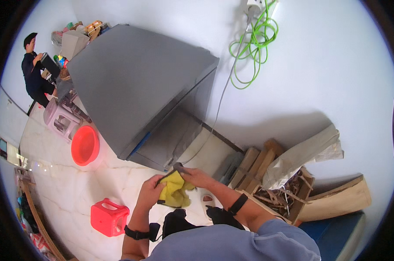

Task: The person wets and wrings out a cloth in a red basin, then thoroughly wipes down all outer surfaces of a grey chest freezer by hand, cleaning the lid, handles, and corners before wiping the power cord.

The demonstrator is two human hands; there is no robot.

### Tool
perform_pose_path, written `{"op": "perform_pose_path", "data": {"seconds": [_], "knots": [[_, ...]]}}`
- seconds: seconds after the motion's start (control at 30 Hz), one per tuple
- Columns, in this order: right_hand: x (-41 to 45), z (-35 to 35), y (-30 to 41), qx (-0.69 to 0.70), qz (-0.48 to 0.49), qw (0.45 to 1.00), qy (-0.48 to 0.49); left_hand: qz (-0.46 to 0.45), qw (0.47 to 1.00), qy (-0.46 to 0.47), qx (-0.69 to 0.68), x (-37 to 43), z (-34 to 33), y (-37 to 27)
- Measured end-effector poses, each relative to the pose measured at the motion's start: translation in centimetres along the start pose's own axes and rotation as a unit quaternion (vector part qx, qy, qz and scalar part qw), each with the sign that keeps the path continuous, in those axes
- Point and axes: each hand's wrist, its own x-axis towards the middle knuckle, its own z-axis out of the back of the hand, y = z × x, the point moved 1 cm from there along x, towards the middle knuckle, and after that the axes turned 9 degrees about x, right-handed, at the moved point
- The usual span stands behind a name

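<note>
Both hands grip a yellow cloth (174, 190) with dark edging and a grey portion at its top. My left hand (150, 192) pinches its left side, thumb on the yellow face. On the upper right, my right hand (197, 177) has its fingers around the grey part. Between the hands the cloth hangs in loose folds above the floor. Just beyond them stands a large grey box-shaped appliance (144, 71), with a blue strip (140, 144) along its front edge. The cloth is near the appliance's lower front, but I cannot tell whether they touch.
A red plastic stool (107, 218) and red basin (85, 145) are on the left floor. On the right stands a wooden crate (296, 208) of scraps. A grey cord (223, 93) runs down from the wall socket, near coiled green cable (260, 39). Another person (37, 73) holds a dark box.
</note>
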Motion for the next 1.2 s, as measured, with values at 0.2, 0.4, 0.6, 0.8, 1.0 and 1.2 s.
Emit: {"op": "perform_pose_path", "data": {"seconds": [0.2,0.4,0.6,0.8,1.0,1.2], "knots": [[-1.4,4.6,6.8,0.0,0.071,0.99,-0.12,-0.082,0.974,0.002,-0.21,2.3,1.4,-8.9],[-6.5,9.5,13.0,0.42,0.221,0.871,-0.128,-0.178,0.938,0.011,-0.296,5.0,1.4,-16.0],[-2.6,7.0,11.4,0.567,0.279,0.768,-0.107,-0.328,0.937,0.061,-0.102,9.7,-3.1,-21.5],[-0.8,13.8,15.2,0.343,0.44,0.798,-0.229,-0.254,0.956,0.089,-0.119,18.1,-4.1,-25.6],[-3.9,19.5,20.6,-0.448,0.243,0.715,-0.48,-0.249,0.953,0.031,-0.169,26.8,-5.2,-28.7],[-2.4,24.4,21.7,-0.523,0.32,0.553,-0.564,-0.242,0.952,0.094,-0.162,31.2,-8.2,-31.2]]}}
